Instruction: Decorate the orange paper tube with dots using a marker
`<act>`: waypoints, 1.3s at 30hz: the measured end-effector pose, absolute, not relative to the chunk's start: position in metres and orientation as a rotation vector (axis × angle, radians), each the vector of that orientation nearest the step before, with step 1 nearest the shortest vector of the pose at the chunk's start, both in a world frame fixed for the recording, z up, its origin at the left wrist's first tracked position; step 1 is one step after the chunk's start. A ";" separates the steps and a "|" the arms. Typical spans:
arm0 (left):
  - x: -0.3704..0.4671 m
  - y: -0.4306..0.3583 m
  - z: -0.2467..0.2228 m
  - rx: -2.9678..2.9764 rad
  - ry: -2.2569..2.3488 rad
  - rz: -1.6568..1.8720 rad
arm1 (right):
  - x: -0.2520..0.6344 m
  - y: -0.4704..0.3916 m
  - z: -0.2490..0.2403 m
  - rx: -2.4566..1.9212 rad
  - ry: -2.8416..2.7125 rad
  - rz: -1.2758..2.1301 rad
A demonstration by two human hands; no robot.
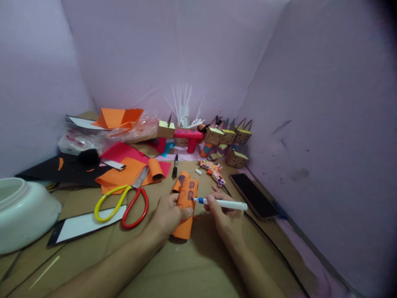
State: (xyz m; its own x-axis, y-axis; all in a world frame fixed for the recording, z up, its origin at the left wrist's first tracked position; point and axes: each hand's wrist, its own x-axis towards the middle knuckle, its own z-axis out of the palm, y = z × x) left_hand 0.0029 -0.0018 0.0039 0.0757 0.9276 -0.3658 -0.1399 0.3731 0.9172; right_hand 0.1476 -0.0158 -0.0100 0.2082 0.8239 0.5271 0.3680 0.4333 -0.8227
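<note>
My left hand point(170, 213) is wrapped round an orange paper tube point(185, 225) with dark outlined spots on its upper part, some of them filled in. In my right hand point(223, 213) is a white marker point(231, 204) with a blue collar, its tip at the right edge of the tube beside a spot. A shorter orange piece point(180, 182) with a dark spot lies just behind the tube. Scissors point(138, 188) with one yellow and one red handle rest to the left, their blades on orange paper point(127, 169).
A black phone point(254, 195) and a cable point(273, 246) lie at the right. Far left stands a white jar point(27, 217). Cardboard animal heads point(238, 158), a pink tube figure point(188, 134) and white sticks point(182, 103) line the back. A black pen point(175, 167) lies mid-table.
</note>
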 end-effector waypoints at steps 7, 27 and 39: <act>0.003 -0.003 0.007 0.861 1.247 0.959 | 0.146 -0.015 -0.008 -1.184 -1.368 0.442; 0.003 -0.002 0.004 0.849 1.207 0.968 | 0.148 -0.014 -0.012 -1.150 -1.342 0.478; 0.004 -0.005 0.010 0.860 1.199 0.956 | 0.145 -0.015 -0.009 -1.144 -1.351 0.497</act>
State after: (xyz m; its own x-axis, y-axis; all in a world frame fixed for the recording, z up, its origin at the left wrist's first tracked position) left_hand 0.0043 -0.0045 0.0096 0.0977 0.9298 -0.3550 -0.1386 0.3659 0.9203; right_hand 0.1449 -0.0153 -0.0092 0.2249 0.8390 0.4955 0.3174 0.4178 -0.8513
